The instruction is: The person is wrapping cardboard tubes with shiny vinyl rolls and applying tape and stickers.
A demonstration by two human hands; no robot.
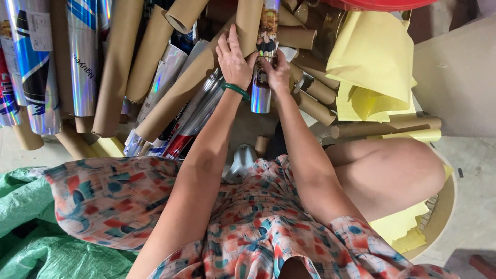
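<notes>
The left hand (233, 58) lies flat against a long brown cardboard tube (194, 82), fingers spread and extended toward 12 o'clock, pressing the tube rather than wrapping it; this appears to brace the tube aside so that it does not roll into the work area. A green bangle (236, 90) sits on the left wrist. The right hand (278, 71) is at 3 o'clock of the left, just beside it, fingers curled and grasping a narrow roll of holographic foil (262, 77). The roll stands nearly upright in the view, its silver lower end pointing to 6 o'clock and its upper end passing out of the frame at 12 o'clock; the grip sits at mid-length, which likely keeps the roll balanced while it is handled. At 9 o'clock of the hands, more foil rolls (85, 57) and bare tubes lean side by side in a dense stack. At 3 o'clock, yellow paper sheets (369, 62) are heaped over short tube stubs (316, 108). A green tarpaulin (31, 227) lies at 8 o'clock, beside the patterned garment (170, 206) over the knees.
</notes>
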